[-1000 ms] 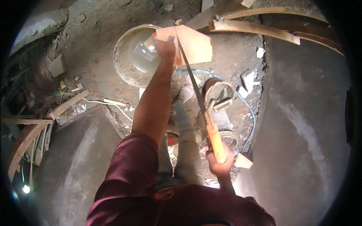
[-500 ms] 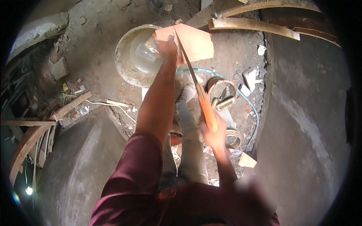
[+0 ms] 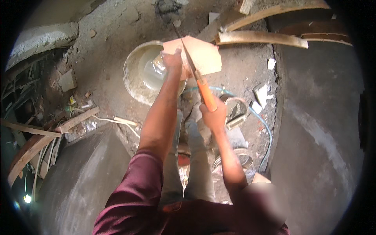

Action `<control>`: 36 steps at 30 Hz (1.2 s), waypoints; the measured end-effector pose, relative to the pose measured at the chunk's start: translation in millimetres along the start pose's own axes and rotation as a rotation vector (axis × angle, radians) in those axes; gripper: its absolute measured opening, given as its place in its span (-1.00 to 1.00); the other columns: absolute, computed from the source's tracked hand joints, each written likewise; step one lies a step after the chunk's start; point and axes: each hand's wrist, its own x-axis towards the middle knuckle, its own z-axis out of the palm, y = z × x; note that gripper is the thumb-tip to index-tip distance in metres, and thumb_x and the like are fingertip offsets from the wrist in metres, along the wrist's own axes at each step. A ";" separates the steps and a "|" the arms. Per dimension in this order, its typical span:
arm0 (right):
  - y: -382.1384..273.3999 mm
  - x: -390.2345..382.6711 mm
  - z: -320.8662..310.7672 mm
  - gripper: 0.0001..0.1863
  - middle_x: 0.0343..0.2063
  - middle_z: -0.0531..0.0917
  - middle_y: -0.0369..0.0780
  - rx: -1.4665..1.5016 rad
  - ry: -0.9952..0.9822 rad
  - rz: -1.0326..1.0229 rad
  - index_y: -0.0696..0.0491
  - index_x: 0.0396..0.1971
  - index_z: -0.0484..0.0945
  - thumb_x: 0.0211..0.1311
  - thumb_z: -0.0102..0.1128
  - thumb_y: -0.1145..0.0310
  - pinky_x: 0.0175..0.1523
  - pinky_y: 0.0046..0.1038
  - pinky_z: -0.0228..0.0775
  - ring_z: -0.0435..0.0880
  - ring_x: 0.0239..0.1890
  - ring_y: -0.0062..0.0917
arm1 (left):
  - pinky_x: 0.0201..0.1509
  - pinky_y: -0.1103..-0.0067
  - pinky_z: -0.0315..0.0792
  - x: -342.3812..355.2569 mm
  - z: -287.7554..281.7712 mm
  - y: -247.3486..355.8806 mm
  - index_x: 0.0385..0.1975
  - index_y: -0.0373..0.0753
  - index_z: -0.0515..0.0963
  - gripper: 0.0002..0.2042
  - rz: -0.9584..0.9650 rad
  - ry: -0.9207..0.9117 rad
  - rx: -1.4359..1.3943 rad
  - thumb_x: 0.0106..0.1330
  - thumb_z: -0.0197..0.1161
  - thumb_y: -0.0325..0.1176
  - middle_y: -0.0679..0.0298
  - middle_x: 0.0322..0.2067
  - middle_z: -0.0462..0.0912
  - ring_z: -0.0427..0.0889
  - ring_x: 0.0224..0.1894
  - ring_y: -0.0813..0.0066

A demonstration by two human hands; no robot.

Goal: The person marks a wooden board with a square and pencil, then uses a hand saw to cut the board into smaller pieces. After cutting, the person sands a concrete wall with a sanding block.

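With my left hand point(image 3: 172, 60) I grip the left part of a flat, pinkish board point(image 3: 203, 58) with angled corners, thumb on its upper face. The board juts over the right rim of a round tub point(image 3: 135, 88) that holds cloudy liquid. My right hand point(image 3: 214, 114) is closed round the orange handle point(image 3: 206, 95) of a hand saw point(image 3: 189, 58). Its narrow dark blade lies across the board, just right of my left hand, with the tip past the far edge. The underside of the board is hidden.
Curved wooden beams point(image 3: 260, 38) lie at the far right. A bucket point(image 3: 237, 109) stands by a blue-green hose point(image 3: 264, 121) right of my legs. Smooth grey curved surfaces point(image 3: 321, 117) rise on both sides. Broken wood point(image 3: 80, 119) and a cable are at left.
My right hand has pushed the saw forward, so more blade reaches past the board's far edge. My left hand still holds the board. The whole view has shifted slightly.
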 end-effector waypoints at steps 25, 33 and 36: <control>-41.7 -38.3 -8.0 -0.88 -0.59 0.50 -0.19 0.060 -0.066 0.254 0.18 -0.47 0.50 -0.10 0.18 0.55 -0.33 -0.43 0.38 0.52 -0.50 -0.51 | 0.40 0.03 0.12 -18.6 1.7 -2.9 0.37 -0.38 0.11 -0.07 -0.108 -0.074 0.068 0.12 0.40 0.06 -0.16 0.27 0.36 0.34 0.33 -0.07; -67.1 -125.1 -84.0 -0.80 -0.53 0.59 -0.19 0.088 -0.086 0.382 0.17 -0.39 0.55 -0.12 0.20 0.53 -0.24 -0.48 0.47 0.60 -0.44 -0.55 | 0.15 0.27 0.45 -31.2 -6.2 15.1 0.04 -0.41 0.40 -0.30 -0.034 -0.043 -0.027 0.00 0.54 -0.08 -0.05 -0.06 0.64 0.63 0.00 0.00; -48.6 -132.5 -76.6 -0.78 -0.54 0.59 -0.20 0.188 -0.032 0.330 0.17 -0.35 0.56 -0.11 0.20 0.53 -0.24 -0.48 0.47 0.62 -0.43 -0.57 | 0.11 0.31 0.47 -22.3 1.4 -4.9 0.04 -0.41 0.40 -0.31 0.048 -0.041 -0.251 0.01 0.53 -0.09 -0.02 -0.08 0.65 0.65 -0.03 0.05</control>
